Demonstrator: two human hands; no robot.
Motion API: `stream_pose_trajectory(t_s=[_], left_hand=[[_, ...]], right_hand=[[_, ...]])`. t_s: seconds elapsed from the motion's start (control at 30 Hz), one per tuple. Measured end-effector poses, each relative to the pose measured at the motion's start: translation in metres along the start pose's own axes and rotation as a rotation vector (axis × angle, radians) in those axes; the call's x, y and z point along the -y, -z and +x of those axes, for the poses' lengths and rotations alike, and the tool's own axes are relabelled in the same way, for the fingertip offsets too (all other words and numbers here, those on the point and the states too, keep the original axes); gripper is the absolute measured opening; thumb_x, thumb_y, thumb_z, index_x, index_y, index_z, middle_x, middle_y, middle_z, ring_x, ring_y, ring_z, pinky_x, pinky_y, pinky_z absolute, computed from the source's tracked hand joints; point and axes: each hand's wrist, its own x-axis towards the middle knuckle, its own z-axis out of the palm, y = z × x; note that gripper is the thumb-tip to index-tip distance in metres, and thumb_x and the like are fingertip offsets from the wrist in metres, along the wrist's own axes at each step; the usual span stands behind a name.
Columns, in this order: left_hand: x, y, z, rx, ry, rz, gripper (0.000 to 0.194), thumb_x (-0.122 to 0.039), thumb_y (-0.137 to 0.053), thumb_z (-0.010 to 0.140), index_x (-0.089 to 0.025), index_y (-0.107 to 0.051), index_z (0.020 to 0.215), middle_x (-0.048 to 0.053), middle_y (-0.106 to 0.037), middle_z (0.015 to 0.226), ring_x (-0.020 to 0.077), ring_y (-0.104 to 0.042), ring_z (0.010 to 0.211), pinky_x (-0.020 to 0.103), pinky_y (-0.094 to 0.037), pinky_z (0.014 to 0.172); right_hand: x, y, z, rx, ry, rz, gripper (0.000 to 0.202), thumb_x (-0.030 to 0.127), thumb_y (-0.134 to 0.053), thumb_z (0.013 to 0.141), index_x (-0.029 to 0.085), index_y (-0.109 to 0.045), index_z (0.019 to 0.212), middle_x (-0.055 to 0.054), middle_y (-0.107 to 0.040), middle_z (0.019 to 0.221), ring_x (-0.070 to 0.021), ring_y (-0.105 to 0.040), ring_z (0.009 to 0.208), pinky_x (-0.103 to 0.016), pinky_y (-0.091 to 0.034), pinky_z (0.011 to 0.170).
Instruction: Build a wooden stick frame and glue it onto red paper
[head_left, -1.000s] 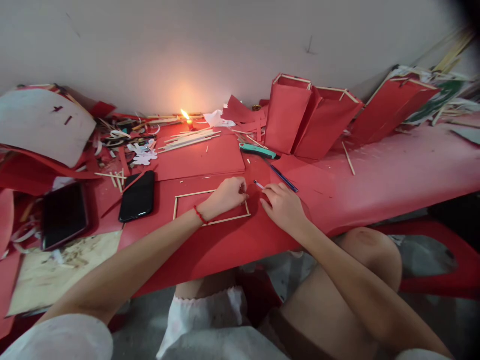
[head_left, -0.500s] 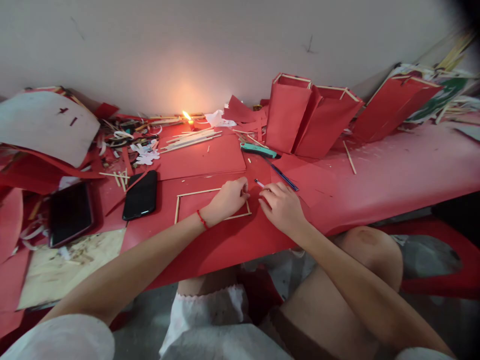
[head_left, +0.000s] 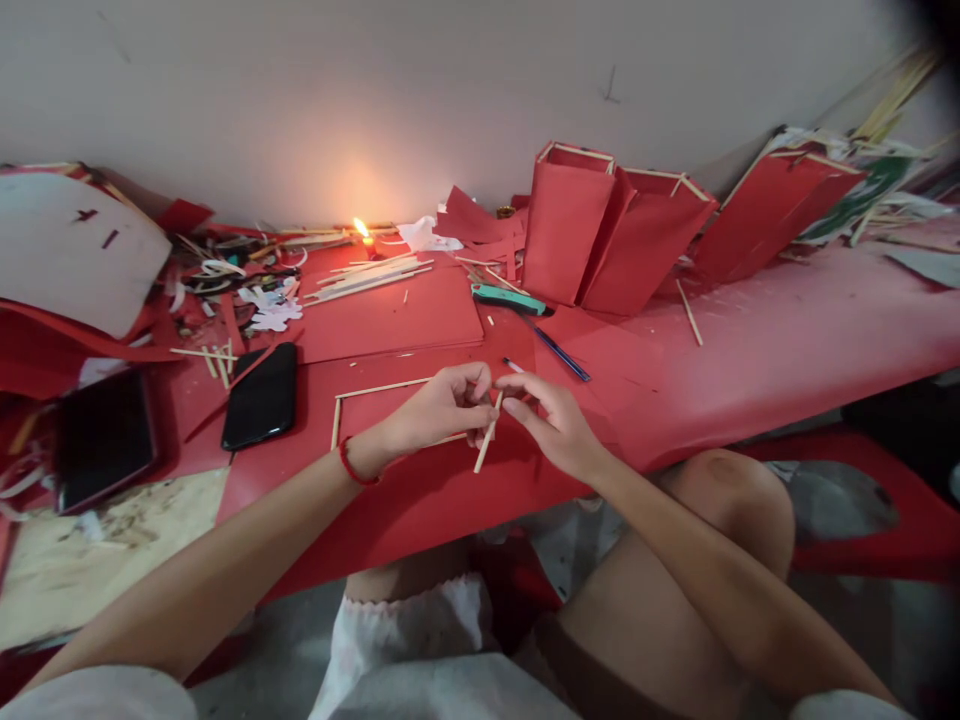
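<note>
A short wooden stick (head_left: 487, 442) is tilted between my hands, just above the table. My left hand (head_left: 450, 405), with a red string bracelet on its wrist, pinches the stick near its upper part. The curled thumb and forefinger of my right hand (head_left: 559, 420) close on the stick's top end. Under and beside my left hand, thin sticks form part of a rectangular outline (head_left: 382, 388) on a red sheet; my hand hides some of it. A small white-tipped pen-like piece (head_left: 513, 366) lies just behind my right fingers, partly covered.
A lit candle (head_left: 367, 243) burns near the wall behind a bundle of sticks (head_left: 367, 278). A teal cutter (head_left: 510, 298) and a blue pen (head_left: 562, 352) lie ahead. Red paper boxes (head_left: 570, 225) stand at the back right. Two phones, one black (head_left: 261, 395), and paper scraps lie left.
My left hand has lifted a stick from the right side of the outline. My right hand has moved slightly left to meet it. The camera view has shifted a little.
</note>
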Motion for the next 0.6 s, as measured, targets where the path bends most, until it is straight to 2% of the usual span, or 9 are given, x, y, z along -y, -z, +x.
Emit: stream_pose_trajectory(t_s=[0.1,0.2,0.3,0.47,0.6], left_hand=[[0.007,0.003,-0.003,0.018,0.038,-0.15,0.034,-0.03,-0.072,0.078,-0.023,-0.039,0.081,-0.003,-0.068,0.064,0.0131,-0.067,0.059,0.025,-0.057,0.059],[0.011,0.005,-0.003,0.055,0.073,-0.108,0.026,-0.031,-0.075,0.08,-0.019,-0.054,0.09,0.001,-0.073,0.069,0.0112,-0.066,0.059,0.019,-0.051,0.055],[0.014,0.005,-0.004,0.084,0.07,-0.034,0.019,-0.034,-0.072,0.085,-0.016,-0.065,0.084,0.002,-0.072,0.066,0.0082,-0.061,0.054,0.016,-0.043,0.049],[0.016,0.001,-0.006,0.013,0.11,-0.001,0.026,-0.04,-0.076,0.08,-0.017,-0.068,0.072,0.001,-0.069,0.061,0.0082,-0.059,0.051,0.017,-0.045,0.049],[0.018,-0.002,-0.005,0.008,0.14,0.005,0.035,-0.047,-0.082,0.073,-0.017,-0.065,0.067,0.0,-0.067,0.057,0.0091,-0.057,0.049,0.019,-0.046,0.05]], right_hand=[[0.002,0.007,0.002,0.016,-0.046,0.047,0.013,0.033,-0.06,0.098,0.021,-0.066,0.097,-0.003,-0.074,0.093,-0.0163,-0.069,0.088,-0.029,-0.052,0.08],[0.002,0.012,0.003,0.049,-0.105,0.094,0.013,0.033,-0.062,0.095,0.021,-0.065,0.091,0.0,-0.071,0.086,-0.0151,-0.066,0.082,-0.028,-0.05,0.076],[0.004,0.013,0.002,0.09,-0.118,0.099,0.013,0.033,-0.061,0.096,0.022,-0.063,0.089,0.0,-0.069,0.085,-0.0145,-0.064,0.08,-0.028,-0.048,0.075],[0.01,0.011,-0.001,0.184,-0.142,0.023,0.022,0.034,-0.053,0.101,0.021,-0.059,0.083,0.003,-0.061,0.076,-0.012,-0.054,0.07,-0.025,-0.04,0.064],[0.011,0.008,-0.002,0.244,-0.194,0.087,0.023,0.034,-0.055,0.1,0.021,-0.058,0.081,0.004,-0.058,0.072,-0.0117,-0.051,0.067,-0.025,-0.038,0.061]])
